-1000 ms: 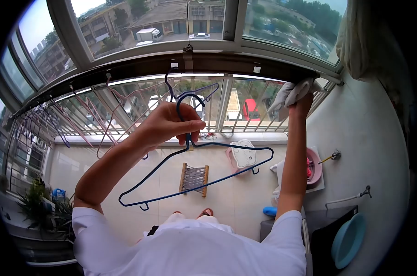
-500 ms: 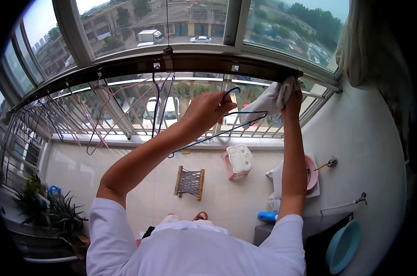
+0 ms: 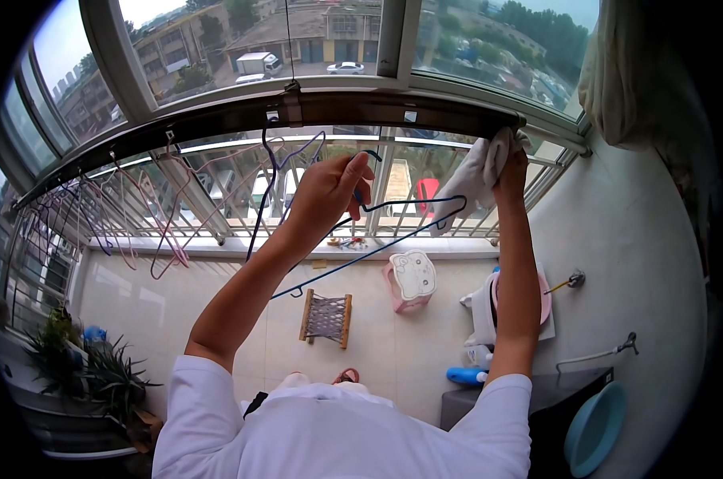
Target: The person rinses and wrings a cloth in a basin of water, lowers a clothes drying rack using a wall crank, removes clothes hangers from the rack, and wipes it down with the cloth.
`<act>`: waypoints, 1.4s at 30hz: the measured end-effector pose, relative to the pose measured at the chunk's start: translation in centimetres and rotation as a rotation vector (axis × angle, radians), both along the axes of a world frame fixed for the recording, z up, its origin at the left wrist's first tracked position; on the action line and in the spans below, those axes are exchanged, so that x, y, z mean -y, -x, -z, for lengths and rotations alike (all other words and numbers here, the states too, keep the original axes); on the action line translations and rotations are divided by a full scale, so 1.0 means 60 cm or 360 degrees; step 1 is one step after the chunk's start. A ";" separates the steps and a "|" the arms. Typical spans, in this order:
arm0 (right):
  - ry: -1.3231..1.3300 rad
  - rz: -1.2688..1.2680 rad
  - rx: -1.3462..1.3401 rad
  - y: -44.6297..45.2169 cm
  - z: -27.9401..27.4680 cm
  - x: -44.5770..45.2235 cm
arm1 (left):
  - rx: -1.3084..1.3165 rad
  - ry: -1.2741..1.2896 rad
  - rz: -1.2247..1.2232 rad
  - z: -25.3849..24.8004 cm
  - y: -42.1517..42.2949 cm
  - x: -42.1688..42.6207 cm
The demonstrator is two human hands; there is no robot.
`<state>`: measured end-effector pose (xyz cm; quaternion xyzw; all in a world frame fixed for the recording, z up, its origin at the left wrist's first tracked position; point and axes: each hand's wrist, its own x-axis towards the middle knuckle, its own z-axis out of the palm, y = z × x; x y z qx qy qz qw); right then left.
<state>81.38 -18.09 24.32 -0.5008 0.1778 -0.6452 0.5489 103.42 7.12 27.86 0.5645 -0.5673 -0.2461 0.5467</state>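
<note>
My left hand [image 3: 335, 188] is closed around the neck of a blue clothes hanger [image 3: 413, 198], just below its hook. The hanger tilts, one shoulder reaching right and its lower bar passing behind my left forearm. At the right end of the dark drying rail [image 3: 353, 112], my right hand [image 3: 511, 169] grips a white cloth [image 3: 475, 177]. The cloth is bunched under my fingers and hangs down to the left, close to the hanger's right tip. A dark hanger [image 3: 267, 172] hangs from the rail left of my left hand.
Several pink and purple hangers [image 3: 158, 199] hang along the rail's left part. On the floor are a folding stool [image 3: 327, 316] and a pink-and-white step stool [image 3: 413, 275]. A blue basin [image 3: 597, 429] leans at the lower right; potted plants [image 3: 110, 371] stand at the left.
My left hand has moved left and slightly down with the blue hanger. My right hand stays at the rail's end with the cloth, which hangs a little lower.
</note>
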 end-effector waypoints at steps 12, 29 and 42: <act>0.0015 -0.0142 0.0015 0.008 0.004 0.034 | 0.0998 0.0586 -0.0664 0.008 0.062 0.114; 0.0086 -0.0243 -0.0007 -0.041 0.022 0.021 | 0.0938 0.0566 -0.1000 0.030 0.027 0.163; 0.0040 -0.0042 -0.0030 -0.033 0.028 0.024 | 0.1239 0.0403 -0.0973 0.006 -0.060 -0.051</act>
